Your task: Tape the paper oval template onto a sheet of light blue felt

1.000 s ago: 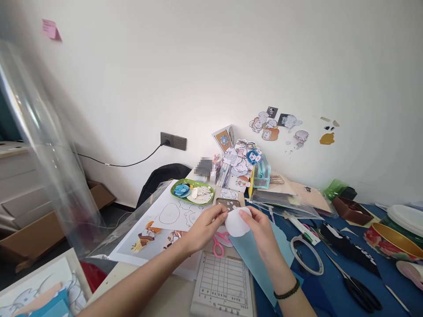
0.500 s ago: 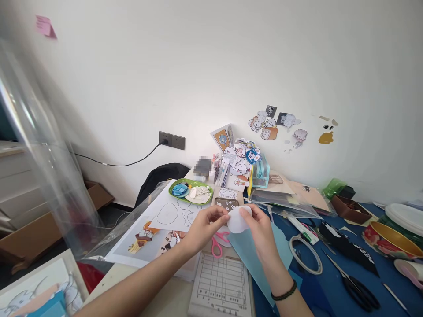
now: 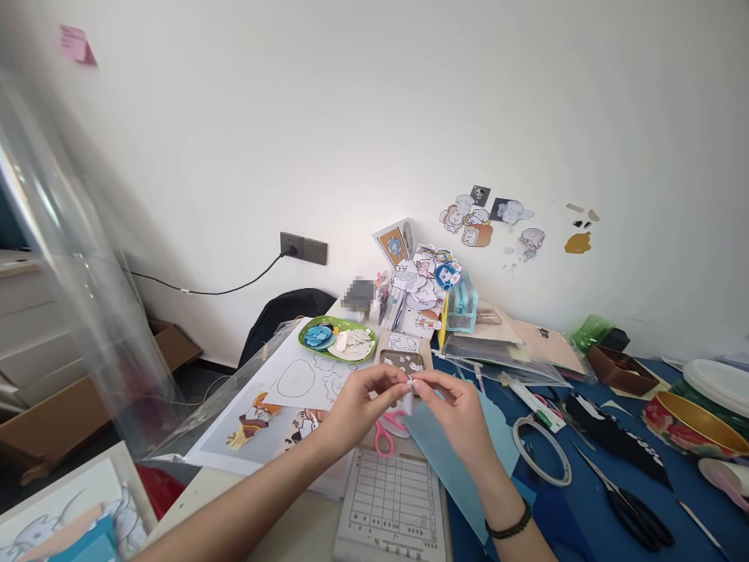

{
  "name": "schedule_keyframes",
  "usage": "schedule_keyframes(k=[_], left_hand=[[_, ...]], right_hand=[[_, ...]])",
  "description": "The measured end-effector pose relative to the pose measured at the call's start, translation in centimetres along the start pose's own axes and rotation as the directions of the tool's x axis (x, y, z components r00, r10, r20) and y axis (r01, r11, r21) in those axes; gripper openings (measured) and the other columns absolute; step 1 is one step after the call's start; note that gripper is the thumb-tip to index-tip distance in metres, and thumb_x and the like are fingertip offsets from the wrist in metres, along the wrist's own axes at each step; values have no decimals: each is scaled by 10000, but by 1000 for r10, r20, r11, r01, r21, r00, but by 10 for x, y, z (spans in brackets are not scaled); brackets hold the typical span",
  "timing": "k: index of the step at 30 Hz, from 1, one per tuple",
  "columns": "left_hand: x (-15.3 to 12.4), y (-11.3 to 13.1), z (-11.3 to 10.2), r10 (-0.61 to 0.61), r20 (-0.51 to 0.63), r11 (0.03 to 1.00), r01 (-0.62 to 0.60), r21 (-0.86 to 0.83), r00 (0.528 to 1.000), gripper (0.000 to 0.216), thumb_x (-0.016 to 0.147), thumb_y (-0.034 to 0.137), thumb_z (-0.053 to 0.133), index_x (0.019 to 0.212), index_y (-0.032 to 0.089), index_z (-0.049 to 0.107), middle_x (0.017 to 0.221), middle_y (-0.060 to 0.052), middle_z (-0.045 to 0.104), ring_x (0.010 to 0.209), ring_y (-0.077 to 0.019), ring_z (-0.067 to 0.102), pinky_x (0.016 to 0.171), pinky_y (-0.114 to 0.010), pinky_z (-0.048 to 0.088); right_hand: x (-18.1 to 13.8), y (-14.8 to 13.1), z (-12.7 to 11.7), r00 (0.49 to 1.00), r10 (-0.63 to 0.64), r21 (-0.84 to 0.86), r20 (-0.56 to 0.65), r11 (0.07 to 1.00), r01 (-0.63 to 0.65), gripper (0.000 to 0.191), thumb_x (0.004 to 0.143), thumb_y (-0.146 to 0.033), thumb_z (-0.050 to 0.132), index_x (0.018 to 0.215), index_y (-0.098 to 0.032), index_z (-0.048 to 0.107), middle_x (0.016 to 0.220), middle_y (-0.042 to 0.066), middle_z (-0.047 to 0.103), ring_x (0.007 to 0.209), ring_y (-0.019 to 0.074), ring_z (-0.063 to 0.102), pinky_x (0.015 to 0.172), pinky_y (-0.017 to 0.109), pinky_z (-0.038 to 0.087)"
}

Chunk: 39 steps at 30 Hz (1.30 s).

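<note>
Between the fingertips of both hands is a small white paper piece (image 3: pixel 408 402), turned nearly edge-on so that only a narrow strip shows. My left hand (image 3: pixel 370 393) pinches it from the left, thumb and forefinger together. From the right, my right hand (image 3: pixel 450 402) pinches it close to the same spot. Just below lie pink-handled scissors (image 3: pixel 384 439), partly hidden by the left hand. Behind the hands sits a brown tray (image 3: pixel 402 360) with white pieces in it. Light blue sheets (image 3: pixel 440 445) lie under the right hand.
A green plate (image 3: pixel 338 321) holds blue and white cut pieces. Nearer me lies a gridded white board (image 3: pixel 391 499). To the right are a tape ring (image 3: pixel 541 451), black scissors (image 3: pixel 635 511) and a floral bowl (image 3: pixel 696 425). A clear plastic roll (image 3: pixel 76 257) stands at left.
The white paper piece has turned from showing its broad face to nearly edge-on. My right hand's fingers have come closer to the left fingertips.
</note>
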State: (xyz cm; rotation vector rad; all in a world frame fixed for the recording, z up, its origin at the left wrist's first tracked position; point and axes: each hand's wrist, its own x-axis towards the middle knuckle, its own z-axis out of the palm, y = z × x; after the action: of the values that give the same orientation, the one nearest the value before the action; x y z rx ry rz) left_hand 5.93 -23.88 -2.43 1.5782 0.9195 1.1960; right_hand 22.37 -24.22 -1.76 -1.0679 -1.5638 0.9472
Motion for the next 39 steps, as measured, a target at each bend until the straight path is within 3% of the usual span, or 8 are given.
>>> schedule_keyframes(k=[10,17,22,26,31,34,36,39], left_hand=[[0,2,1,0,13,1000,0,13,1000,221,829,368,600,800,154,646,665,5,546,629,-122,447,596,-239,356],[1,0,1,-9,16,1000,9,16,1000,224,838,372,591,809,156,643,677,5,540,642,-124,444,601,-237,350],[1,-4,2,-6,44,999,5,32,999,226,850,372,577,815,157,638,701,-5,560,660,-129,462,611,-238,359],[3,-8,2,17,52,997,-21,71,999,221,863,367,556,838,160,630,729,-17,577,679,-140,485,619,-245,373],[2,-9,-1,34,18,991,-36,131,999,203,886,360,513,854,173,585,749,-13,568,683,-140,496,613,-247,378],[4,-11,-7,35,-83,990,-24,136,996,166,889,332,503,834,184,554,767,-4,557,682,-133,496,617,-245,383],[8,-12,-13,53,-248,996,-32,89,967,139,887,321,502,843,193,535,756,8,537,658,-125,482,601,-241,381],[16,-12,-23,69,-505,996,-89,-15,860,125,891,330,482,887,207,506,695,30,494,607,-122,446,556,-234,368]], right_hand=[[6,4,-9,992,30,98,123,994,-42,220,816,-400,636,909,-250,767,909,51,744,853,215,661,778,325,506],[5,3,-9,995,6,-12,96,1000,-5,197,816,-368,625,873,-240,764,918,59,741,874,230,662,761,339,513],[3,5,-3,975,-224,-212,5,952,220,155,813,-209,578,743,-199,716,791,48,729,701,179,644,642,294,514],[1,12,3,871,-492,-406,-6,797,447,159,793,-100,545,767,-184,678,777,41,702,644,145,605,589,268,502],[4,16,-3,811,-571,-503,-128,742,443,144,815,-111,546,791,-179,671,842,56,685,628,131,586,561,259,498],[7,18,-21,783,-470,-469,-407,843,263,103,822,-204,589,786,-170,679,855,71,682,553,128,551,534,286,497],[8,17,-30,720,-378,-382,-582,909,168,127,826,-262,603,815,-166,685,864,82,679,546,138,554,515,300,499],[4,13,-23,701,-455,-400,-549,880,258,117,843,-229,586,858,-181,691,878,78,679,655,168,600,566,308,514]])
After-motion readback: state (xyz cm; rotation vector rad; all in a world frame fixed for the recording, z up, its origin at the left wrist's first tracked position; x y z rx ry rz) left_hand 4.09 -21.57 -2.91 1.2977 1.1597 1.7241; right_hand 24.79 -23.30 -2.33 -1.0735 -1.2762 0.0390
